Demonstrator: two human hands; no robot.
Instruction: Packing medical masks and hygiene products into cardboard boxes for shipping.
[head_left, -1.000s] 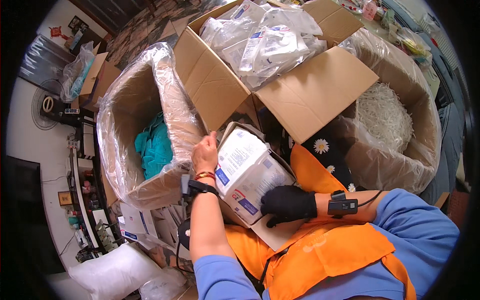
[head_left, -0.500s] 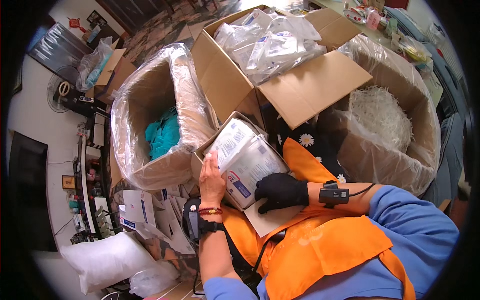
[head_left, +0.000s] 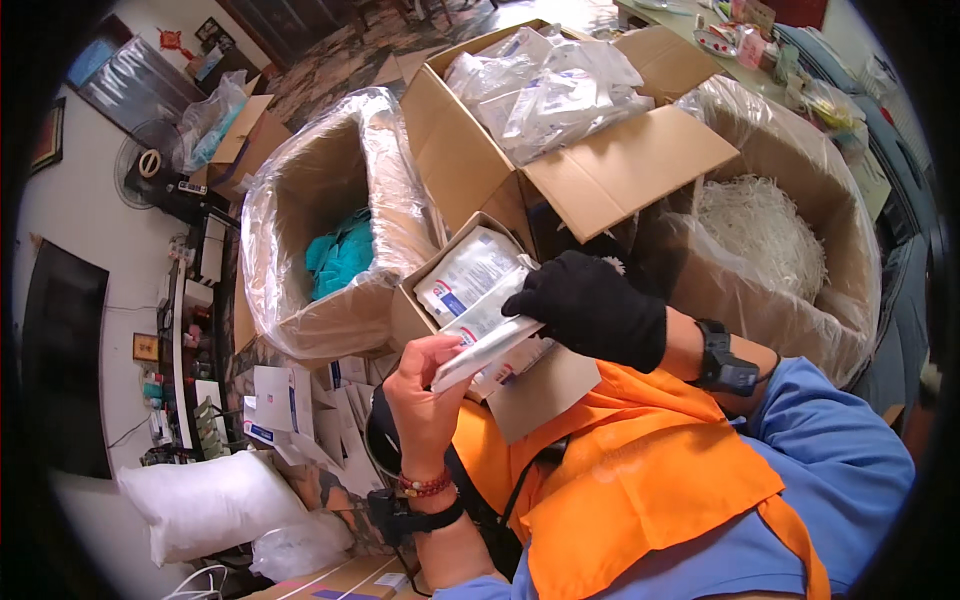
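A flat, clear plastic packet with white, blue and red print (head_left: 488,335) is tilted up above a small open carton (head_left: 411,308) on my lap. My bare left hand (head_left: 428,392) pinches its near left edge between thumb and fingers. On its upper right end, my right hand (head_left: 598,308), in a black glove, has its fingers closed. More printed packets (head_left: 470,268) lie inside the small carton, partly covered by the held one. The carton's open flap (head_left: 545,395) leans toward my orange apron (head_left: 640,450).
Ahead stands a large carton (head_left: 465,150) heaped with clear packets (head_left: 565,90). A plastic-lined box (head_left: 400,190) on the left holds teal pieces (head_left: 342,250); another on the right holds white shredded filler (head_left: 765,235). Folded white cartons (head_left: 280,400) and a white pillow-like bag (head_left: 215,505) sit lower left.
Both hands were down on the packets in the small carton. Now one packet is raised and tilted between them; my right hand has moved up and my left hand slightly down.
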